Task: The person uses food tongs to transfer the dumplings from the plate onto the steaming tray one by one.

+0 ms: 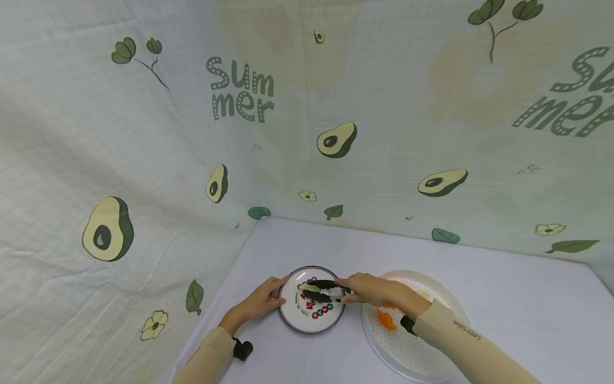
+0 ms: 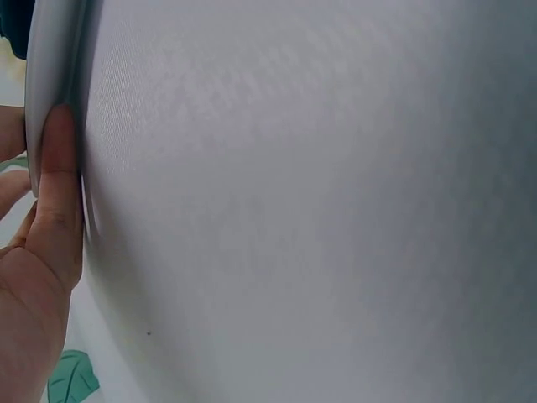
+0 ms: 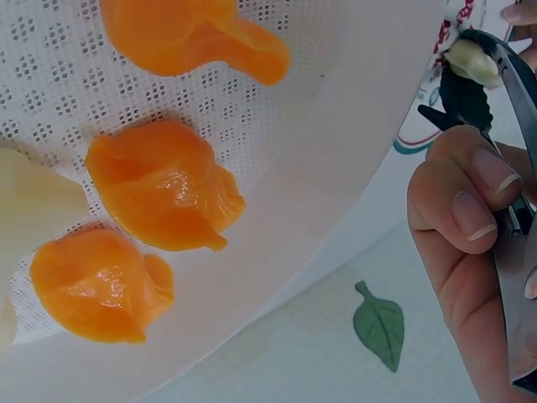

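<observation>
A small round plate with red and dark printed marks and a dark rim lies on the white table. My left hand rests against its left rim, fingers lying along the edge. My right hand grips black tongs whose tips pinch a pale dumpling over the plate; the right wrist view shows the tongs holding that pale piece. To the right stands a large white perforated tray with orange dumplings.
A cloth printed with avocados and "Summer" hangs behind and to the left of the table. On the tray, a pale dumpling lies beside the orange ones. A wrist strap sits on my left sleeve.
</observation>
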Demonstrator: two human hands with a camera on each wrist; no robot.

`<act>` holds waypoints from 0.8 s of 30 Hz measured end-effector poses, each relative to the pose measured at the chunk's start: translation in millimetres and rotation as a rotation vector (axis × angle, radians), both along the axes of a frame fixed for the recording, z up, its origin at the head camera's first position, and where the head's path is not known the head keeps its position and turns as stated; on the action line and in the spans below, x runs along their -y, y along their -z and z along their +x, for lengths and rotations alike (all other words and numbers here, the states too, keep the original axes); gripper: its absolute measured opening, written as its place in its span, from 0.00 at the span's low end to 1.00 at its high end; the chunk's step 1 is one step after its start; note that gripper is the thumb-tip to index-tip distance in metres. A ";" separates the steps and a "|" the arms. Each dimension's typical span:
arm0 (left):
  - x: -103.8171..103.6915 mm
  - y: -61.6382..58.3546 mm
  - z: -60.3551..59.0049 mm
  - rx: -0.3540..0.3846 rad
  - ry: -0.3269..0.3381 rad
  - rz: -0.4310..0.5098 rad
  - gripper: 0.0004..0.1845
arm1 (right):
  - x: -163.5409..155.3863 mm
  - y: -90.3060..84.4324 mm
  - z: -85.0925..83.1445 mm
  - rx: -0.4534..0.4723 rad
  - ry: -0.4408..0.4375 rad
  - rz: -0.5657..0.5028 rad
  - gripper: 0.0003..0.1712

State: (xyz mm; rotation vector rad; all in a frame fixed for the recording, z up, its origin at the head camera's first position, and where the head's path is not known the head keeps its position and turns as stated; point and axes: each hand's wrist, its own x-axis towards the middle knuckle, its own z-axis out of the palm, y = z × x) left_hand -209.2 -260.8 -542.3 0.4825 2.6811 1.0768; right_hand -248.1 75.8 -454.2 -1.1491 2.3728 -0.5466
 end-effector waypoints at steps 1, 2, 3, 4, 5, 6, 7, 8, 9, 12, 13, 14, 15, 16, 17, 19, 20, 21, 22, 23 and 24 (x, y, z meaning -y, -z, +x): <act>0.0 -0.1 -0.1 0.002 -0.001 -0.002 0.35 | -0.1 0.8 0.3 -0.001 0.003 -0.001 0.34; -0.1 -0.1 -0.1 0.000 0.001 -0.003 0.35 | -0.3 1.2 0.8 -0.005 0.004 0.000 0.34; -0.1 -0.1 -0.2 0.001 0.000 -0.002 0.35 | -0.6 1.9 1.3 -0.007 0.005 0.002 0.34; -0.1 -0.1 -0.2 0.001 0.000 -0.002 0.35 | -0.9 2.2 2.0 -0.010 0.006 0.005 0.34; -0.3 -0.2 -0.3 0.004 -0.001 0.000 0.35 | -1.4 2.4 2.5 -0.009 0.010 0.006 0.34; -0.4 -0.3 -0.4 0.003 -0.001 0.002 0.35 | -1.9 2.3 3.2 -0.009 0.013 0.010 0.34; -0.6 -0.2 -0.7 0.002 0.000 0.003 0.35 | -2.6 2.2 3.9 -0.009 0.018 0.013 0.35; -0.9 -0.3 -1.0 -0.001 0.002 0.004 0.35 | -3.5 2.0 4.5 -0.010 0.021 0.020 0.35; -1.1 -0.3 -1.4 0.000 0.001 0.005 0.35 | -4.4 2.2 5.0 -0.011 0.025 0.025 0.35; -1.5 -0.4 -2.6 -0.002 0.001 0.002 0.35 | -7.4 1.2 6.2 -0.031 0.030 0.040 0.35; -1.6 -0.4 -2.8 -0.001 -0.001 0.003 0.35 | -8.2 1.2 6.3 -0.039 0.029 0.040 0.35; -1.6 -0.4 -2.9 0.001 -0.004 0.004 0.35 | -9.1 1.0 6.6 -0.047 0.027 0.043 0.35; -1.4 -0.1 -3.0 -0.002 -0.003 0.005 0.35 | -9.7 0.9 6.8 -0.054 0.026 0.041 0.35; -1.3 -0.2 -2.8 0.001 -0.006 0.005 0.35 | -10.4 0.5 7.3 -0.058 0.027 0.042 0.35; -1.3 -0.4 -2.6 0.001 -0.007 0.005 0.36 | -10.8 0.5 7.6 -0.059 0.029 0.041 0.35; -1.1 -0.2 -2.3 0.002 -0.006 0.008 0.36 | -11.4 0.1 9.0 -0.058 0.036 0.048 0.35; -1.1 -0.1 -1.9 0.002 -0.005 0.009 0.35 | -11.8 -0.3 10.0 -0.054 0.042 0.053 0.35; -1.0 0.1 -1.7 0.001 -0.003 0.008 0.35 | -12.0 -0.3 11.0 -0.052 0.045 0.055 0.35; -1.3 0.0 -1.2 0.006 -0.005 0.008 0.35 | -12.3 -0.4 12.0 -0.051 0.047 0.059 0.35; -1.3 0.3 -0.9 0.006 -0.004 0.007 0.35 | -12.5 -0.2 12.8 -0.054 0.046 0.058 0.35; -1.5 0.4 -0.4 0.006 -0.003 0.006 0.35 | -12.7 -0.2 13.7 -0.057 0.043 0.055 0.35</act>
